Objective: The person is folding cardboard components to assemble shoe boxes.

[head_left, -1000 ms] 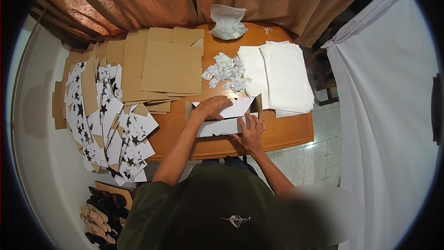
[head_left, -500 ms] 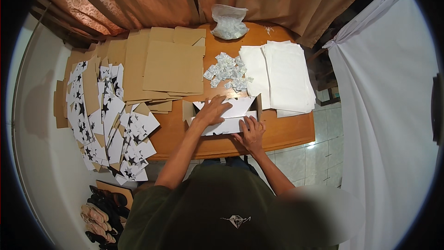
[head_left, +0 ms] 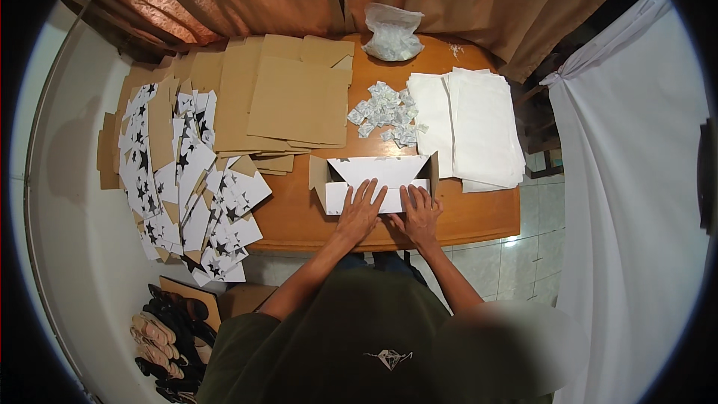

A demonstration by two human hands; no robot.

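A partly folded cardboard box (head_left: 379,170), white with a few dark stars on the faces that show and brown on its side flaps, sits near the table's front edge. My left hand (head_left: 361,209) lies on its near white panel, fingers stretched out and a little spread. Beside it, my right hand (head_left: 419,213) rests at the right part of the same panel, fingertips over the upper edge and the thumb low on the front. Its fingers bend around the panel. The side flaps stand up at both ends, and dark gaps show between them and the far white flap.
Brown flat cardboard pieces (head_left: 299,101) are stacked at the back left, with star-printed white pieces (head_left: 198,187) spread nearer. Behind the box lie small sachets (head_left: 385,108), a clear plastic bag (head_left: 394,34) and white paper sheets (head_left: 486,127). Shoes (head_left: 168,337) stand on the floor at left.
My left hand has come back from the box's far flap to its near panel. The right hand stays at the near panel. The whole view has shifted slightly.
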